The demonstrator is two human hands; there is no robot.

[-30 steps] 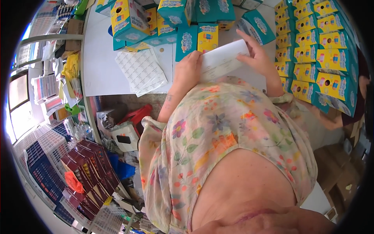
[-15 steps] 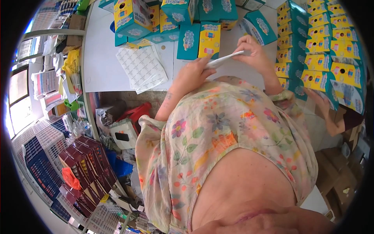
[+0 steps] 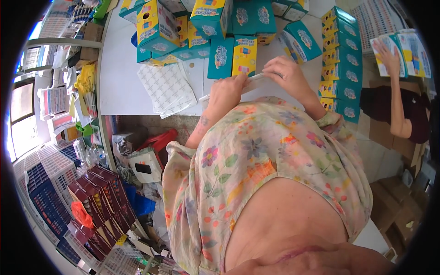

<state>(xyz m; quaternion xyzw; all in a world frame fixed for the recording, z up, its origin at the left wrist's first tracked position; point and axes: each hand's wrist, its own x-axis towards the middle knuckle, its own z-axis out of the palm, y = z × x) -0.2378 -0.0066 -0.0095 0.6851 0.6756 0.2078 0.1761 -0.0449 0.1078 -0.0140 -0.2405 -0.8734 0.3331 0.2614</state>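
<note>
A white sheet [image 3: 260, 83], seen nearly edge-on, is held low over the near edge of the table between my two hands. My left hand [image 3: 230, 90] closes round its left part, and a pale strip shows beyond the wrist. My right hand [image 3: 285, 75] pinches its far right end with bent fingers. Just beyond my hands stand a teal box [image 3: 221, 57] and a yellow-and-teal box [image 3: 245, 56]. Left of my left hand lie several white sheets [image 3: 166, 87] with a repeated grey print, overlapping on the table.
More yellow-and-teal boxes [image 3: 158, 27] crowd the far side. One teal box [image 3: 300, 41] lies angled at right. A row of boxes [image 3: 339, 68] lines the right edge. Beyond it a co-worker's hand [image 3: 387, 57] rests on printed cartons [image 3: 412, 52]. A shelf post [image 3: 101, 78] stands left.
The sheet and my hands have come slightly lower and nearer. The outer rows of boxes at right are gone from there; the co-worker's arm has moved farther away, onto printed cartons.
</note>
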